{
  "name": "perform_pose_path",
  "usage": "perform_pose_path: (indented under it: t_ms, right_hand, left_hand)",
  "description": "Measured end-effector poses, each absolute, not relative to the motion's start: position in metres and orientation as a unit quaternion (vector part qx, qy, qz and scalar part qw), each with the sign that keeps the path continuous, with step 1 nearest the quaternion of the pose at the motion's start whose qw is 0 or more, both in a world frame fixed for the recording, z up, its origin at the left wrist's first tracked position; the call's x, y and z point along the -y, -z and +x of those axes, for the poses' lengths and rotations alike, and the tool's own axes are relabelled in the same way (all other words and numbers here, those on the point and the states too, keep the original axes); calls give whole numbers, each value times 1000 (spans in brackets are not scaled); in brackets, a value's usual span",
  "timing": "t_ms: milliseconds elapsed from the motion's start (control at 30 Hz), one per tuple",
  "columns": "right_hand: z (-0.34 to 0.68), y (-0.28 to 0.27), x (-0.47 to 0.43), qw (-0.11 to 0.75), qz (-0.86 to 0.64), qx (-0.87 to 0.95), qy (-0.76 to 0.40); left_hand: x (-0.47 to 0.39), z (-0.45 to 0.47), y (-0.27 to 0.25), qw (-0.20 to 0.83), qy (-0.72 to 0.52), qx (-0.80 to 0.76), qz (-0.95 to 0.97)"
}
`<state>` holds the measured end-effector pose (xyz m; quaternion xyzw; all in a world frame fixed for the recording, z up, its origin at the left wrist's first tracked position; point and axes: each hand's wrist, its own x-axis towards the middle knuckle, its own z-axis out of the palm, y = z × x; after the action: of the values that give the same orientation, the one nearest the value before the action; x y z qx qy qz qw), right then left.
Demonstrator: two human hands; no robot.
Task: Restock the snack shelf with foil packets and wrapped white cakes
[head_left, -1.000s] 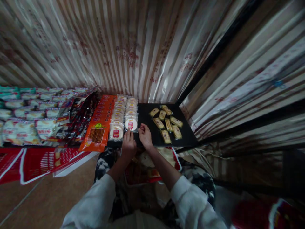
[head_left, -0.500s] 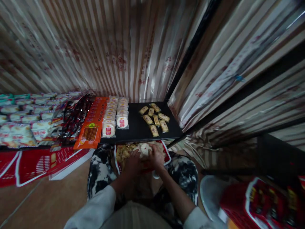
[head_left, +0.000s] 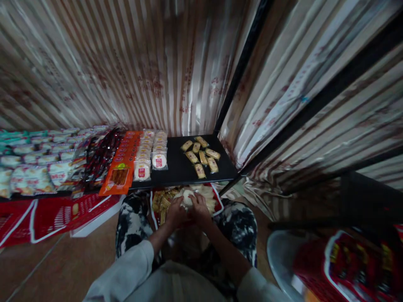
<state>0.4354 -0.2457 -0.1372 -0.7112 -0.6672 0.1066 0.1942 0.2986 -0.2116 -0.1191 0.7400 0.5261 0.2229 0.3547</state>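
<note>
My left hand and my right hand are closed from both sides around white round packaged crackers. Both hands are over a red basket with a white rim, between my knees. Gold-wrapped biscuits fill its left side, and more pale round packs are on its right. Just beyond, two rows of similar round cracker packs lie on a black shelf. How many packs I hold is hard to make out.
Loose wrapped biscuits lie on the shelf's right part. Further left are an orange snack bag, dark packets and white packets. A black post rises at the corner. Right of me stands a grey stool beside red packages.
My hands have drawn closer together around the white crackers, and the right hand has moved left. The view has shifted slightly.
</note>
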Motion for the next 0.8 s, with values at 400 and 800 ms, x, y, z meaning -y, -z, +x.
perform_pose_path:
  t_ms: [400, 800]
  right_hand:
    - [445, 73, 247, 304, -699, 614, -204]
    - [418, 41, 225, 476, -602, 402, -499]
  left_hand:
    - [209, 279, 79, 346, -325, -529, 703]
    - [202, 258, 80, 548, -407, -528, 505]
